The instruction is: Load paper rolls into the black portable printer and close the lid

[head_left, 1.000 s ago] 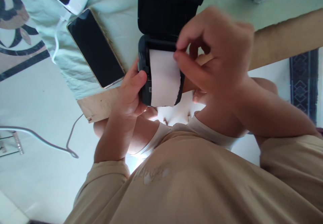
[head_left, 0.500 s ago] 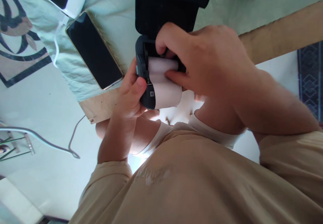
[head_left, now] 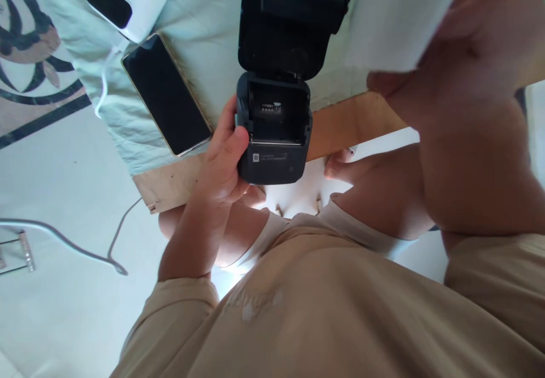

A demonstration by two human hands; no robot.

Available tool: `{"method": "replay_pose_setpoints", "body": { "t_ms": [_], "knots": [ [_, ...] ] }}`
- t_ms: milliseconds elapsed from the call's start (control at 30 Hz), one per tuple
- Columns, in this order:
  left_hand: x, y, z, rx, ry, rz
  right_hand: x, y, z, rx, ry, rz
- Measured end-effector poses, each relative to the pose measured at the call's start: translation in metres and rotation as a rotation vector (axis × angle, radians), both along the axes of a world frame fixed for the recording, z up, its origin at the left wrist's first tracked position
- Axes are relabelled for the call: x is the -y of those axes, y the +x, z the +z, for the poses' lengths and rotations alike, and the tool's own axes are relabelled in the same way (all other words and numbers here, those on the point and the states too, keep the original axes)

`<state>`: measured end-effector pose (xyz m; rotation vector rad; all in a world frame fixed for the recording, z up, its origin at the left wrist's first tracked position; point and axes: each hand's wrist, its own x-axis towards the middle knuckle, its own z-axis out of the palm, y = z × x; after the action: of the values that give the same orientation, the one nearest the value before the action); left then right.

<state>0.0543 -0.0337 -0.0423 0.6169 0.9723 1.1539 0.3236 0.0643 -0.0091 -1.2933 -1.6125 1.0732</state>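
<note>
Your left hand (head_left: pixel 225 159) gripped the open-lidded black plastic device (head_left: pixel 272 165) above the brown wooden edge (head_left: pixel 355 125), where slackening could drop it; your blurred right hand (head_left: pixel 472 49) apparently pinched white paper (head_left: pixel 400 20).

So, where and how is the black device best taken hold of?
Probably by its lower body, coming from the right with fingers along the right side: that wall is uncovered, while the left hand already grips the left side. I would avoid the open lid; it joins the body at the far edge and might swing.
</note>
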Motion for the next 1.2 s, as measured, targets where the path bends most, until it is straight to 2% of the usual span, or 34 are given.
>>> {"method": "replay_pose_setpoints", "body": {
  "t_ms": [67,133,233,367,467,567,700,867,1000,1133,1167,1200],
  "knots": [
    [0.001,0.001,0.003,-0.021,-0.004,0.002,-0.011,0.001,-0.021,-0.148,-0.068,-0.052],
    [0.0,0.002,0.004,-0.028,-0.005,0.024,-0.014,-0.001,-0.04,-0.229,-0.06,-0.131],
    [0.0,0.003,0.004,-0.014,-0.013,0.04,-0.01,-0.003,-0.053,-0.232,0.008,-0.177],
    [0.0,0.004,0.003,-0.032,-0.018,0.057,-0.002,-0.002,-0.043,-0.115,0.113,-0.098],
    [0.0,0.003,0.002,-0.053,-0.007,0.057,0.002,-0.002,-0.032,0.115,0.254,-0.041],
    [0.001,0.001,0.004,-0.069,-0.008,0.009,0.002,-0.006,-0.03,0.269,0.322,0.01],
    [0.001,-0.001,0.005,-0.078,-0.028,-0.01,-0.001,-0.017,-0.033,0.327,0.333,0.0],
    [-0.002,-0.003,-0.003,-0.084,0.041,0.018,-0.005,-0.02,-0.023,0.54,0.183,0.051],
    [-0.002,-0.008,-0.01,-0.08,0.087,-0.032,-0.004,-0.012,-0.014,0.489,0.151,0.097],
    [0.0,-0.01,-0.009,-0.066,0.077,-0.066,-0.005,0.006,-0.007,0.375,0.164,0.169],
    [0.0,-0.01,-0.008,-0.067,0.075,-0.069,-0.009,0.013,-0.006,0.3,0.166,0.121],
    [0.0,-0.009,-0.008,-0.068,0.077,-0.068,-0.014,0.022,-0.007,0.194,0.169,0.015]
  ]
}}
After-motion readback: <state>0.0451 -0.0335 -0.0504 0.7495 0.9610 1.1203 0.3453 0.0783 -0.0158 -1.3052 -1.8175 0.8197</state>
